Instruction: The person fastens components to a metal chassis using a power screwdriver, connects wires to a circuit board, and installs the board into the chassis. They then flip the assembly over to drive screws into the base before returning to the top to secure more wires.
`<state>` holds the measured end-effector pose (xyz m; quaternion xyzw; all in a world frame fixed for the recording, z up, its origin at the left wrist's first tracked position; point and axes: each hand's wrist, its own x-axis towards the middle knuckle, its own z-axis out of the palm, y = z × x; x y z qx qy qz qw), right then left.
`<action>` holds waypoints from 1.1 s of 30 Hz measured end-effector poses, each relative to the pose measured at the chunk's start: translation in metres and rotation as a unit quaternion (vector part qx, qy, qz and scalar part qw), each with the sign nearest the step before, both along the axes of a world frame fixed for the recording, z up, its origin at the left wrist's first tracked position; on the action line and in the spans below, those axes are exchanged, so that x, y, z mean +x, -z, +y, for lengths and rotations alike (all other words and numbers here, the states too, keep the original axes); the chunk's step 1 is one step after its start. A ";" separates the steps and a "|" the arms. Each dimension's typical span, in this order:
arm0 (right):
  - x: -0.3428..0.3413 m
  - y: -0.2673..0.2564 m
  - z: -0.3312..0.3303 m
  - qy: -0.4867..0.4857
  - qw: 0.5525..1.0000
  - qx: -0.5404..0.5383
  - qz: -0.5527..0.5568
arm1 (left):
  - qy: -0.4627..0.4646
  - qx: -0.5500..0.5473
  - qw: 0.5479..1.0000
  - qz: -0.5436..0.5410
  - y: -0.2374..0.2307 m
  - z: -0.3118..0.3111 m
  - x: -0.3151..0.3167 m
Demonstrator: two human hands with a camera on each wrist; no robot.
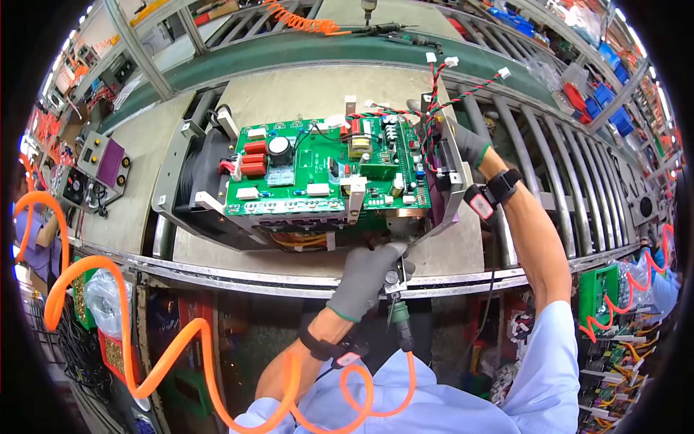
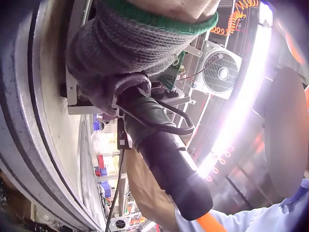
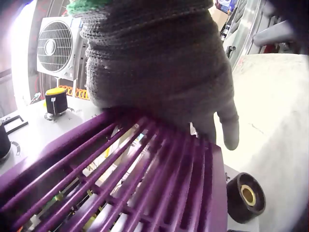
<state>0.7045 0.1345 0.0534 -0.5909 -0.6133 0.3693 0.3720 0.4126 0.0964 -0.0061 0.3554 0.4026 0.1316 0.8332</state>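
My left hand [image 1: 363, 283], in a grey glove, grips a pneumatic screwdriver [image 1: 402, 322] at the front lower right corner of an open-framed power unit. The left wrist view shows the tool's dark body [image 2: 159, 145] and its wire hanging loop; the tip is hidden. Green circuit board [image 1: 311, 160] covers the unit's top, with red capacitors and white terminals. My gloved right hand [image 1: 468, 147] holds the unit's right end panel, fingers over its edge. In the right wrist view this is a purple slotted panel [image 3: 178, 179] with a black round knob [image 3: 246, 197] beside it.
Under the unit lies a pale board [image 1: 448, 249] on a roller conveyor [image 1: 571, 188]. Orange coiled hose [image 1: 202, 347] loops across the front left. Twisted red-black wires [image 1: 463, 98] stick up at the unit's right end. Another purple-fronted unit [image 1: 108, 163] stands at left.
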 end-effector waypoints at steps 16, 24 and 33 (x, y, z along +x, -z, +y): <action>-0.044 -0.004 -0.008 0.211 0.953 -0.050 0.210 | 0.057 0.001 0.998 -0.029 -0.003 0.012 -0.012; -0.021 0.021 0.009 0.086 0.972 0.034 0.215 | 0.049 -0.009 0.999 0.007 -0.005 0.015 -0.006; -0.025 0.025 0.010 0.193 0.962 -0.001 0.194 | 0.051 -0.018 0.998 -0.009 0.010 0.021 -0.001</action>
